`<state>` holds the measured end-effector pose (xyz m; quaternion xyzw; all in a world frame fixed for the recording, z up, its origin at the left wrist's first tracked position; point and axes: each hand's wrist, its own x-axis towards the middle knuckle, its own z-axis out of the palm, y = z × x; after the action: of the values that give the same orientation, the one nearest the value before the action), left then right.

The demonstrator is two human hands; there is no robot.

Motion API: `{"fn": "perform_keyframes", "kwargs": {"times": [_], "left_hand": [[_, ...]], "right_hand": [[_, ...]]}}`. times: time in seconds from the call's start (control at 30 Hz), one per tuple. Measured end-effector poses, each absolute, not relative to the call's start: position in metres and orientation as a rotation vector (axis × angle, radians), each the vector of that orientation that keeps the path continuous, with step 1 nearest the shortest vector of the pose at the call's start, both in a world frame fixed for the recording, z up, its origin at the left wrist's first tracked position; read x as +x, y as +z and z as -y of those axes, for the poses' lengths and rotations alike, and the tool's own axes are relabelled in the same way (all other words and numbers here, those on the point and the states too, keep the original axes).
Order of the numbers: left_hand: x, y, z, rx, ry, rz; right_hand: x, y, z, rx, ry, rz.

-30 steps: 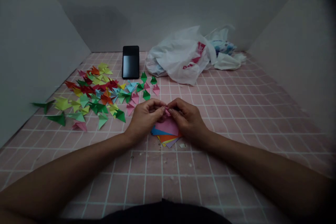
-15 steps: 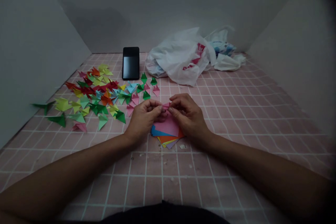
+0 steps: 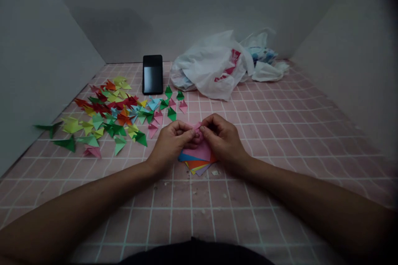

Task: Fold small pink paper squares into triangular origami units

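Between my two hands is a small folded piece of pink paper (image 3: 196, 126), mostly covered by fingers. My left hand (image 3: 174, 140) pinches its left side between thumb and forefinger. On the other side, the thumb and forefinger of my right hand (image 3: 224, 138) close on its right edge. Directly beneath the hands lies a fanned stack of square paper sheets (image 3: 195, 165), pink on top, with blue, orange, yellow and purple corners showing. Many folded paper cranes (image 3: 115, 128) in green, yellow, red, blue and pink are spread to the left of my left hand.
A black phone (image 3: 152, 75) stands at the back, left of a white plastic bag (image 3: 211, 66) with red print. Crumpled white wrapping (image 3: 270, 71) lies right of the bag. Small paper scraps (image 3: 215, 172) dot the checked pink cloth (image 3: 280, 132). Pale walls (image 3: 199, 4) enclose the surface.
The fingers of my right hand have curled in closer on the pink paper, which has tilted slightly. My view has shifted a little; the cranes, phone and bag stay put.
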<state>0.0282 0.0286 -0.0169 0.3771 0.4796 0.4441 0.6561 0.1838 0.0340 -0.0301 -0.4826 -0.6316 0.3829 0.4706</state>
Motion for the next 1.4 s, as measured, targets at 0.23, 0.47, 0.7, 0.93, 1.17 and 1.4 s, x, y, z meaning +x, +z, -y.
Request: {"fn": "perform_keyframes", "kwargs": {"times": [0.23,0.47,0.7,0.93,1.17,1.4], "left_hand": [[0.0268,-0.0175,-0.0274,0.976,0.976,-1.055],[0.0266,-0.0185,-0.0288,1.044,0.965,-1.096],[0.0282,-0.0154,-0.0311,0.946,0.984,-1.177],[0.0286,-0.0136,-0.0308,0.917,1.036,-1.184],[0.0276,-0.016,-0.0299,0.917,1.058,-1.136],[0.0262,-0.0206,-0.0317,0.963,1.069,-1.102]], "right_hand": [[0.1846,-0.0269,-0.0318,-1.184,0.831,1.638],[0.1846,-0.0277,-0.0318,-1.179,0.819,1.654],[0.1861,-0.026,-0.034,-1.141,0.893,1.545],[0.1836,-0.0269,-0.0328,-1.196,0.973,1.496],[0.1824,-0.0255,-0.0331,-1.238,1.104,1.419],[0.181,-0.022,-0.0312,-1.226,1.205,1.338]]}}
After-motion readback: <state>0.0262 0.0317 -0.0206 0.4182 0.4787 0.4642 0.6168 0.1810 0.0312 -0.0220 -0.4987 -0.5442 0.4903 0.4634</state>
